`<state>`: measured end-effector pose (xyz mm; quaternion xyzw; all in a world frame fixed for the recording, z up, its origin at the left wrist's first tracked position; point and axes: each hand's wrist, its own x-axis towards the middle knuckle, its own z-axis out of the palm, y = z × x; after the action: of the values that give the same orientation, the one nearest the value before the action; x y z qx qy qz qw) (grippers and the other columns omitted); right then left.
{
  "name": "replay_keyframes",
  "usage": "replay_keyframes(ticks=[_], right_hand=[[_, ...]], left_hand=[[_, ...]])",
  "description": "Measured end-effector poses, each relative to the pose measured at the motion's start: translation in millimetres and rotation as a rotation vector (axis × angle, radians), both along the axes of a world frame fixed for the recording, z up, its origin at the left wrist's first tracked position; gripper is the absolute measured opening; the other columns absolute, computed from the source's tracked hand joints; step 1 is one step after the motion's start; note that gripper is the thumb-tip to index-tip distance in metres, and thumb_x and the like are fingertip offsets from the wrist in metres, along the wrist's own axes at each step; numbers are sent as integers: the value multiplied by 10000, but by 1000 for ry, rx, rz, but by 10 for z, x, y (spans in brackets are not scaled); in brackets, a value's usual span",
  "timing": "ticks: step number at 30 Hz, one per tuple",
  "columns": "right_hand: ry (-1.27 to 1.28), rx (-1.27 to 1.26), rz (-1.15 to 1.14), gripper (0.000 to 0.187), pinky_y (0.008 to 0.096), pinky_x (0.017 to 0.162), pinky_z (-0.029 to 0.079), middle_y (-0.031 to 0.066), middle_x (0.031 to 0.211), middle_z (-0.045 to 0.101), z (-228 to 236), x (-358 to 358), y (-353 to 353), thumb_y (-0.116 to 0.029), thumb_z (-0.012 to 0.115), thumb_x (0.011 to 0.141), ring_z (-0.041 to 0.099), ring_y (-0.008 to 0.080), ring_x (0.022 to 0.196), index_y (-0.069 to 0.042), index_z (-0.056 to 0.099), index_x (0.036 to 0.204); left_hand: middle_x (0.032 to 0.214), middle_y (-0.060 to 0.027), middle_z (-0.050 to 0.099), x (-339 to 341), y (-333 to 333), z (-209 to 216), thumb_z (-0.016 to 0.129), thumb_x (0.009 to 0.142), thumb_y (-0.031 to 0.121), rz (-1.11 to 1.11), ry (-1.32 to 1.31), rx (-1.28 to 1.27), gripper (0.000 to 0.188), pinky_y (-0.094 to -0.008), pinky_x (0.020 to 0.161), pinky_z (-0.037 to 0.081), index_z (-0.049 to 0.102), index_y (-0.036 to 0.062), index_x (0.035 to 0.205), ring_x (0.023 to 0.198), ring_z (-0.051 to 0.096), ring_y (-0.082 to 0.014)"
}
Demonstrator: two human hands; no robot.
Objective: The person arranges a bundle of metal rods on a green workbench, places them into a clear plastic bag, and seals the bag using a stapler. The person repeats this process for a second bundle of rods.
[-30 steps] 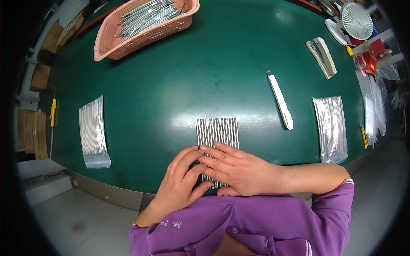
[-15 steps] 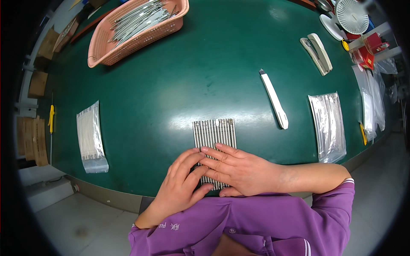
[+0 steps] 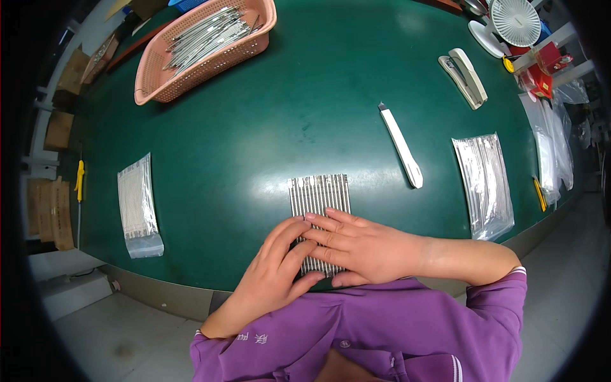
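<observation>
A row of several thin metal rods (image 3: pixel 320 191) lies side by side on the green table near its front edge. Across the lower part of the row rests my right hand (image 3: pixel 356 248), its fingers stretched out and lying flat. My left hand (image 3: pixel 273 261) is at the row's left side, fingers bent but apart, the tips touching the rods and meeting the right fingertips. Neither hand grasps a rod. Both hands hide much of the row's lower half.
Bags of rods lie at left (image 3: pixel 137 207) and right (image 3: pixel 484 184). A white utility knife (image 3: pixel 401 146) lies right of centre, a stapler (image 3: pixel 464 79) beyond it. A pink basket (image 3: pixel 203 73) of rods stands far left. A yellow-handled screwdriver (image 3: pixel 80 181) lies at the left edge; a white fan (image 3: pixel 514 22) stands far right.
The view has shifted slightly. The rods sit a little straighter and more even at their far ends. Both hands stay on the row with barely any movement.
</observation>
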<state>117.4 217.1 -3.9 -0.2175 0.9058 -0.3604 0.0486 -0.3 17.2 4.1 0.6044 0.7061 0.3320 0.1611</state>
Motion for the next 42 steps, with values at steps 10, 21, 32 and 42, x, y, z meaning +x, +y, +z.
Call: replay_keyframes(ticks=[10, 21, 32, 42], right_hand=[[140, 215, 87, 624, 533, 1169, 180, 124, 1473, 401, 282, -312, 393, 5, 570, 718, 257, 340, 1425, -137, 548, 1325], [569, 625, 385, 394, 427, 1062, 377, 156, 1206, 560, 99, -639, 192, -199, 461, 889, 542, 295, 1148, -13, 533, 1228], [225, 805, 50, 178, 392, 772, 528, 121, 979, 640, 312, -524, -230, -156, 551, 833, 620, 281, 934, -9, 592, 925], [264, 294, -174, 307, 453, 777, 513, 187, 935, 653, 101, -275, -168, -169, 648, 815, 634, 362, 918, -31, 550, 1070]], left_hand=[[1372, -203, 386, 358, -149, 74, 861, 641, 285, 274, 106, -123, 907, -486, 1061, 318, 373, -19, 1343, 1282, 361, -400], [1231, -231, 436, 584, 129, -139, 866, 624, 280, 505, 246, 99, 762, -491, 979, 366, 405, -37, 1142, 1129, 421, -399], [998, -293, 561, 189, 119, -75, 643, 668, -4, 429, 305, -123, 519, -521, 833, 478, 387, -52, 1116, 941, 565, -480], [1009, -254, 634, 150, 66, 682, 632, 674, 28, 210, 396, -283, 603, -478, 829, 504, 443, -16, 1245, 971, 622, -405]])
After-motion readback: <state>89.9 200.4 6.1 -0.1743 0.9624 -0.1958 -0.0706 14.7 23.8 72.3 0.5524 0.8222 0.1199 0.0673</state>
